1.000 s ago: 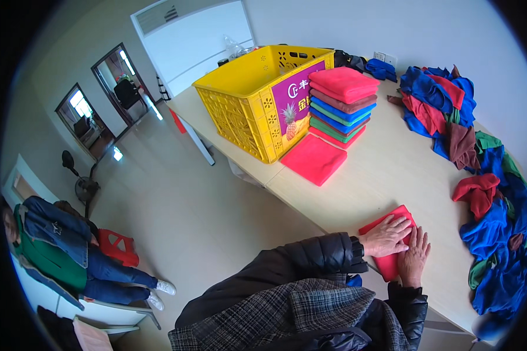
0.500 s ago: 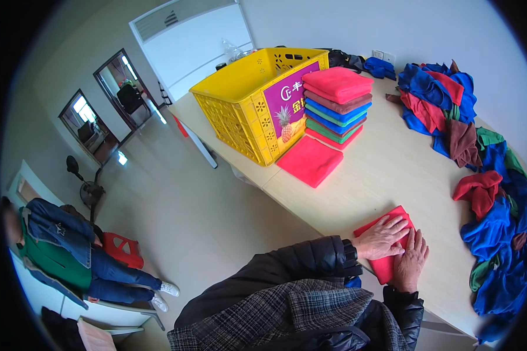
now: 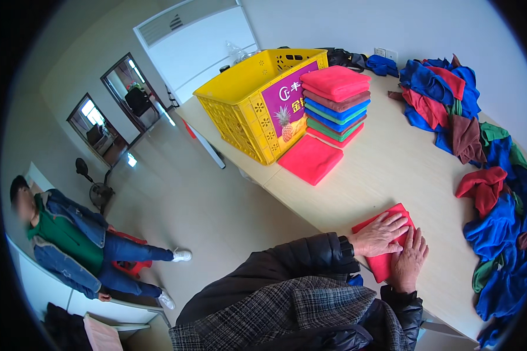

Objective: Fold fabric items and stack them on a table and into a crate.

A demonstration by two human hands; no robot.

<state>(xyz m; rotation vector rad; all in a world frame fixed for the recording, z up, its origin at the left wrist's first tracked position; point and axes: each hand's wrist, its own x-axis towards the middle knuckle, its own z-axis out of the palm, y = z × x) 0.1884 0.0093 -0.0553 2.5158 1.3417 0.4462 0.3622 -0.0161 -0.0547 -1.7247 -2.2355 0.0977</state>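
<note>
A folded red cloth (image 3: 383, 268) lies at the near edge of the table, under both my hands. My left hand (image 3: 382, 235) rests flat across its middle, fingers stretched out to the right. Beside it, my right hand (image 3: 410, 260) lies on the cloth's right side with its fingers extended, the fingertips close to the left hand. Farther off, a single folded red cloth (image 3: 311, 159) sits flat in front of a neat stack of folded cloths (image 3: 336, 105) in red, brown, blue and green.
A yellow plastic crate (image 3: 231, 126) with a purple label stands left of the stack. Loose blue, red, green and brown cloths (image 3: 498, 228) heap along the table's right side. To the left, a person (image 3: 82, 240) in a denim jacket stands near a red stool (image 3: 132, 266).
The person on the left has shifted, legs now farther apart and the body more in view. My hands stay on the red cloth in nearly the same place. The view has tilted slightly.
</note>
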